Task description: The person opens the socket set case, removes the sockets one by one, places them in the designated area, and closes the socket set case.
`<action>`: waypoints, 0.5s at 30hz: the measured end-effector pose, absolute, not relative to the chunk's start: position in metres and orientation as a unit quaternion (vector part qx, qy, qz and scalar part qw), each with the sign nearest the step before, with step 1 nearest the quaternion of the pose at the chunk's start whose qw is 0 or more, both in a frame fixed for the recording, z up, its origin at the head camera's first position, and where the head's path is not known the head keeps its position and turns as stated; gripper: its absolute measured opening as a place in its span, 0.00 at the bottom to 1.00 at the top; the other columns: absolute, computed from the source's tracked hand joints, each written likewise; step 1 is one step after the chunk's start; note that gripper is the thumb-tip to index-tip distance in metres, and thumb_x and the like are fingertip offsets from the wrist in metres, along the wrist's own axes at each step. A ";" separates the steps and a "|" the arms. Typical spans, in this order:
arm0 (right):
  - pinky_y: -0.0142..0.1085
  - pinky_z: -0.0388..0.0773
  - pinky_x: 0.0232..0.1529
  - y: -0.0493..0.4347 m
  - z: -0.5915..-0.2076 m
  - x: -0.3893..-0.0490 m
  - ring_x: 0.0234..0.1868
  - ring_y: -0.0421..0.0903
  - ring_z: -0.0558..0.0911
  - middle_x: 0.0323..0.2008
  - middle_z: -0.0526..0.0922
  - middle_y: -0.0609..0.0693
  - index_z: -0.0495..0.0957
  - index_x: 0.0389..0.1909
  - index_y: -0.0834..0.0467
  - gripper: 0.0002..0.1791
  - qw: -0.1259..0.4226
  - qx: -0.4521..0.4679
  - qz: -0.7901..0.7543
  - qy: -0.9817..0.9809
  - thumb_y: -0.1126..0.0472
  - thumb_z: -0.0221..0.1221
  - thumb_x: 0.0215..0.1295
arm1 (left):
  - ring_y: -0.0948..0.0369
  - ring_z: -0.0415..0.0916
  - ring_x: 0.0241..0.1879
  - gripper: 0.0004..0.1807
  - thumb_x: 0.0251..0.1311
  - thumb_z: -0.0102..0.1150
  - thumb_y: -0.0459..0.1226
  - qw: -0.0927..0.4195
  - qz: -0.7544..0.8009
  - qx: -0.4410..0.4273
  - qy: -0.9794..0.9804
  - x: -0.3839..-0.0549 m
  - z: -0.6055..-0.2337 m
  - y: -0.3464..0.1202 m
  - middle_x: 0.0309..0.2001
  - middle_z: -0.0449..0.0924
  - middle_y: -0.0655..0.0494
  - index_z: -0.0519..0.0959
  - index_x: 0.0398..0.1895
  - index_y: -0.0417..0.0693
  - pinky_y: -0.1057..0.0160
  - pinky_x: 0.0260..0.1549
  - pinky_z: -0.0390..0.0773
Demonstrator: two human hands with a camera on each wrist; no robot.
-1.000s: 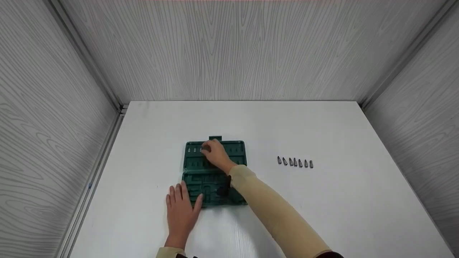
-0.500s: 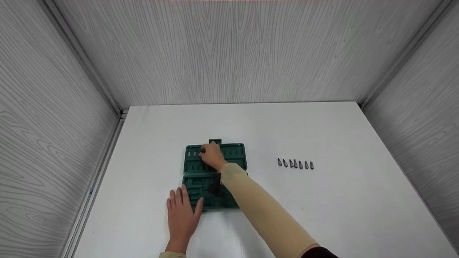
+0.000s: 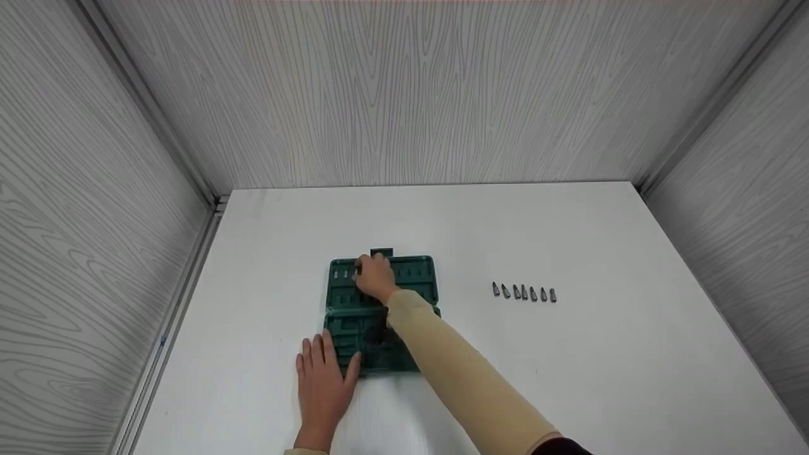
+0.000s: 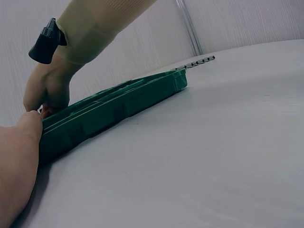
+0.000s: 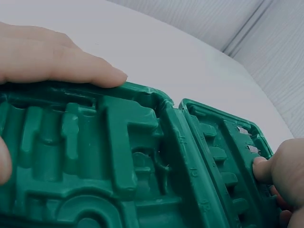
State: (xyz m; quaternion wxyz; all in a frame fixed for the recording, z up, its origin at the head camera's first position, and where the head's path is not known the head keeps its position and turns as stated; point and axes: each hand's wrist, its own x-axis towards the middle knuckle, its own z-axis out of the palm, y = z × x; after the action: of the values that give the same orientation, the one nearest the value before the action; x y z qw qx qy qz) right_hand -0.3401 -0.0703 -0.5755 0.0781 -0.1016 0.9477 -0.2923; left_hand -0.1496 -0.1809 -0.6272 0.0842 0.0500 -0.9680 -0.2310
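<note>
A green plastic bit case (image 3: pixel 414 297) lies unfolded flat on the white table. My left hand (image 3: pixel 323 385) rests with straight fingers along its near left edge, the thumb at the front rim. Over the far half, my right hand (image 3: pixel 376 278) has its thumb and fingers pinched together at the slot row, beside two seated screwdriver bits (image 5: pixel 253 149). The small bit at those fingertips is mostly hidden by the hand. Several loose screwdriver bits (image 3: pixel 524 292) stand in a row on the table to the right of the case.
White table (image 3: pixel 632 379) surrounds the case, with grey wood-grain panels (image 3: pixel 404 95) behind and at both sides. The right forearm's beige sleeve (image 3: pixel 468 366) crosses over the near half of the case. A black wrist device (image 4: pixel 47 40) hangs below that sleeve.
The right hand has shifted slightly left over the slot row and stays pinched there. The left hand keeps its place on the case. The whole head view has tilted a little.
</note>
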 end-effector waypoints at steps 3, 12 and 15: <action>0.41 0.70 0.46 -0.070 -0.577 -0.339 0.46 0.47 0.68 0.48 0.69 0.53 0.70 0.54 0.53 0.17 0.084 -0.106 -0.300 0.944 0.54 0.55 0.66 | 0.42 0.44 0.68 0.50 0.60 0.29 0.69 0.090 -0.230 0.047 -0.968 -0.149 -0.628 -0.181 0.66 0.56 0.34 0.53 0.70 0.36 0.43 0.63 0.42; 0.43 0.68 0.51 -0.071 -0.580 -0.338 0.51 0.50 0.67 0.53 0.69 0.55 0.71 0.55 0.56 0.18 0.076 -0.105 -0.262 0.956 0.53 0.51 0.69 | 0.42 0.43 0.68 0.51 0.59 0.27 0.69 0.085 -0.227 0.048 -0.969 -0.151 -0.630 -0.181 0.66 0.55 0.35 0.51 0.71 0.36 0.44 0.64 0.41; 0.43 0.67 0.52 -0.073 -0.580 -0.337 0.52 0.51 0.67 0.53 0.69 0.55 0.72 0.56 0.55 0.18 0.076 -0.107 -0.254 0.958 0.53 0.51 0.69 | 0.42 0.42 0.68 0.50 0.60 0.28 0.69 0.082 -0.229 0.048 -0.969 -0.150 -0.630 -0.181 0.66 0.55 0.35 0.51 0.71 0.36 0.44 0.64 0.41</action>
State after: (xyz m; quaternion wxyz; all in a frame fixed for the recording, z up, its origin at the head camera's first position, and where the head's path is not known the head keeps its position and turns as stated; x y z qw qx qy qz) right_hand -0.3366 -0.0729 -0.5799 0.0759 -0.1066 0.9584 -0.2536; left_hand -0.1495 -0.1811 -0.6295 0.0825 0.0485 -0.9686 -0.2293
